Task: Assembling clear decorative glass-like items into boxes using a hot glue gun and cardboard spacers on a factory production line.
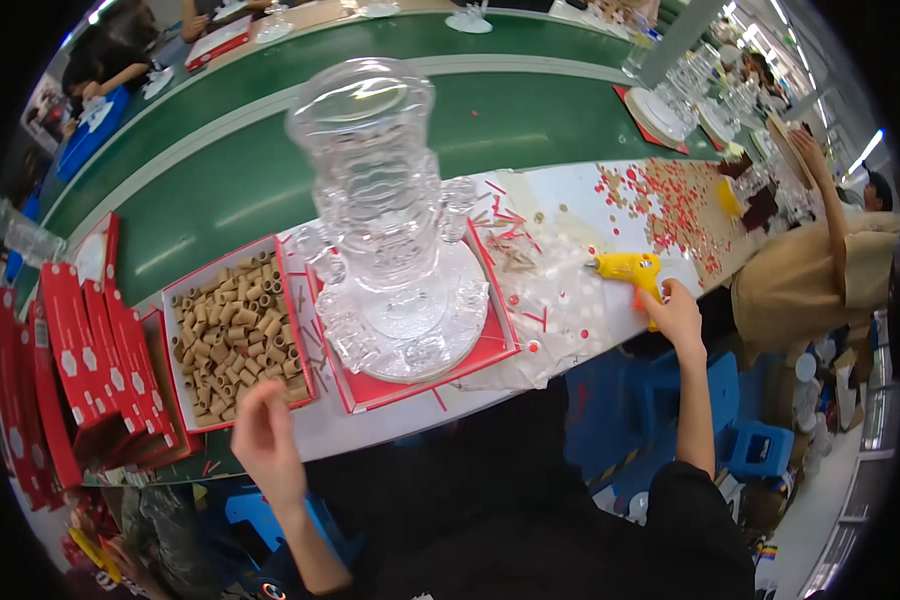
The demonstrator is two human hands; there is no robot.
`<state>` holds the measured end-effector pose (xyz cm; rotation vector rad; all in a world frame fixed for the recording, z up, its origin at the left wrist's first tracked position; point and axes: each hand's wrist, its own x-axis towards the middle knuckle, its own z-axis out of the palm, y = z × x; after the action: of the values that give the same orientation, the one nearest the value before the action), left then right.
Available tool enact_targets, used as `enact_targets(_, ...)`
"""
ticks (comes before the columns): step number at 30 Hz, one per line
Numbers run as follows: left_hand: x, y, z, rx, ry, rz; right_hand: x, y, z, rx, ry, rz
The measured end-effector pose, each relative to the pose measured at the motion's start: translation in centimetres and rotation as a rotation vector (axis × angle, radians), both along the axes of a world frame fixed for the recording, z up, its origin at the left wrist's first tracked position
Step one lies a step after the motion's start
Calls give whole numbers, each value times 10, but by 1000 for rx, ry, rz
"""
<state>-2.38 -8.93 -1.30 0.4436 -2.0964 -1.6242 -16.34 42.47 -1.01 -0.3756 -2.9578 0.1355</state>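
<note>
My right hand point(678, 318) grips a yellow hot glue gun point(625, 268) by its handle. Its nozzle points left over the white work surface. My left hand point(267, 440) hovers at the near edge of a box of short brown cardboard tubes point(235, 340). Its fingers are curled together, and anything in them is hidden. Between my hands stands a tall clear plastic figure-shaped piece point(390, 200), upright on a round base point(410, 330). The base sits in a shallow red box lid or tray point(370, 388).
Stacked red boxes point(80, 350) fill the left end. Red and tan bits point(670, 215) lie scattered on the right, with crumpled clear film point(560, 310) nearer. A green conveyor point(530, 105) runs behind. A co-worker point(790, 260) works at right; blue stools point(755, 448) stand below.
</note>
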Motion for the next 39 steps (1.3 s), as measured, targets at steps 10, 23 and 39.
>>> enact_targets(10, 13, 109, 0, 314, 45, -292, -6, 48, -14, -840, -485, -87)
enact_targets(23, -6, 123, 10, 454, 95, -313, 89, -103, 53, -1840, -536, 436)
enact_targets(39, -1, 109, 13, 421, 108, -416, 96, -129, 33, -1963, -868, 689)
